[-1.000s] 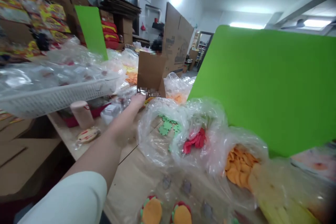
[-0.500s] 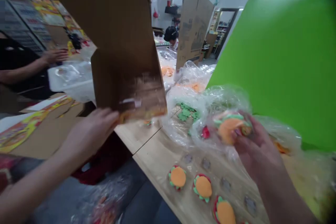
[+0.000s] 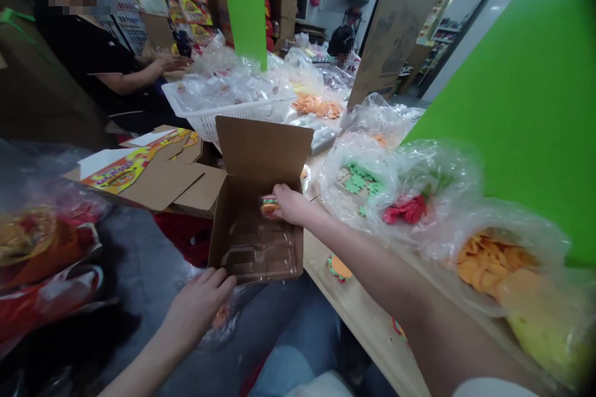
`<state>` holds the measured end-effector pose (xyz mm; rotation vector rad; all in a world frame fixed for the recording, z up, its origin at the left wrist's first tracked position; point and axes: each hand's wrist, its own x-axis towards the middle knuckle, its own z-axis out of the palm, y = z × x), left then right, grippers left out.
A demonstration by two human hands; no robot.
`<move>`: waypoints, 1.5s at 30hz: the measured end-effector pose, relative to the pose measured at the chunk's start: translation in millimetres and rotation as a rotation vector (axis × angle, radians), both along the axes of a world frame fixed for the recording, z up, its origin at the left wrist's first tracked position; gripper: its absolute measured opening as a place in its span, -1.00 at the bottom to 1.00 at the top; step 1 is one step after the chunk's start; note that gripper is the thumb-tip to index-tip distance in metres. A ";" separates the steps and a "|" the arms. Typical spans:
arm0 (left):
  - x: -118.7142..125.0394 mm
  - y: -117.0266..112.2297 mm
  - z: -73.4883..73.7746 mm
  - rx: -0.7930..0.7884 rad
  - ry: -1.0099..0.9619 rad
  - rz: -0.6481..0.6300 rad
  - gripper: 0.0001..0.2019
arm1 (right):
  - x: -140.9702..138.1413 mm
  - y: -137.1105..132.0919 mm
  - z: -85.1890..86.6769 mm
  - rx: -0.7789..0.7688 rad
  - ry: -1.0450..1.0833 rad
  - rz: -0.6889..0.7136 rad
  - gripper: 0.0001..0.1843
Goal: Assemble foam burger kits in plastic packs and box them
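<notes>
Fingers (image 3: 278,190) partly hide 1 burger (image 3: 268,206) the right hand (image 3: 292,206) holds, left hand (image 3: 205,298) seemingly gripping a box (image 3: 263,147).

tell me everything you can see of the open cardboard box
The cardboard box is plain brown where seen, its far flap standing open. A clear, shiny tray with moulded hollows, seemingly plastic, lies inside. It is at the left edge of the table; what supports it underneath is hidden. The left hand touches its near left corner; the right hand reaches over its right wall, holding a toy burger inside.
</notes>
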<state>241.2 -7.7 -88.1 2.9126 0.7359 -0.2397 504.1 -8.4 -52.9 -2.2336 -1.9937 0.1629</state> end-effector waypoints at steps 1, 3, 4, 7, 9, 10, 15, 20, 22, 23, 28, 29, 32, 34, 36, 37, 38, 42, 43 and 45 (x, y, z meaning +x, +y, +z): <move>0.8 1.2 -3.1 0.012 0.003 -0.010 -0.69 | -2.4 4.2 -4.1 -0.027 -0.059 -0.015 -0.63; 2.8 3.5 -7.7 0.024 0.010 -0.019 -0.70 | -7.7 10.5 -9.7 -0.051 -0.117 -0.029 -0.72; 3.7 4.6 -9.6 0.021 0.014 -0.018 -0.70 | -10.5 12.5 -11.8 -0.052 -0.126 -0.031 -0.76; 4.7 7.5 -14.4 -0.014 0.029 0.013 -0.64 | -15.7 13.4 -13.7 -0.029 -0.193 -0.020 -0.83; 2.8 9.2 -16.3 -0.038 0.034 0.054 -0.59 | -11.0 12.4 -8.0 0.058 -0.253 0.073 -0.86; 1.1 10.1 -16.6 -0.046 0.036 0.079 -0.59 | -4.3 13.0 -2.5 0.127 -0.270 0.136 -0.86; -2.6 14.4 -9.7 -0.086 0.047 0.103 -0.56 | 70.9 43.1 31.1 0.354 -0.109 -0.119 -0.77; 4.2 20.9 -8.7 -0.093 0.124 0.142 -0.54 | 128.5 86.4 3.4 0.168 0.036 -0.214 -0.70; 4.5 23.4 -13.3 -0.088 0.143 0.152 -0.52 | 134.0 91.6 -18.7 0.094 0.075 -0.206 -0.50; 4.4 24.2 -15.4 -0.083 0.148 0.155 -0.51 | 135.4 91.4 -27.8 0.063 0.091 -0.203 -0.42; 8.1 26.0 -18.5 -0.087 0.181 0.139 -0.56 | 138.8 67.0 -34.3 0.078 0.088 -0.285 -0.29; 9.2 26.5 -19.0 -0.088 0.172 0.133 -0.57 | 134.7 58.0 -28.5 0.166 0.080 -0.327 -0.28; 10.1 27.2 -25.1 -0.087 0.154 0.126 -0.59 | 101.0 30.0 -6.4 0.622 0.062 -0.386 -0.19; 8.2 25.6 -32.0 -0.106 0.161 0.117 -0.57 | 64.4 18.6 6.1 0.791 0.060 -0.230 -0.09; 4.7 23.1 -37.7 -0.137 0.184 0.113 -0.52 | 29.0 16.7 15.7 0.784 0.031 -0.008 -0.08; 2.5 22.2 -38.9 -0.146 0.190 0.117 -0.50 | 15.3 17.8 19.9 0.791 0.021 0.040 -0.09; 0.2 21.9 -38.7 -0.144 0.193 0.127 -0.50 | 5.2 18.6 24.1 0.822 0.024 0.029 -0.10; -6.0 27.9 -26.1 -0.068 0.176 0.142 -0.58 | -10.0 2.8 36.1 1.055 0.151 -0.316 -0.11; -5.8 30.2 -21.7 -0.056 0.178 0.135 -0.59 | -12.6 -4.0 36.0 1.076 0.167 -0.315 -0.11; -2.7 33.7 -13.0 -0.047 0.181 0.115 -0.61 | -21.2 -11.7 30.2 1.029 0.139 -0.100 -0.14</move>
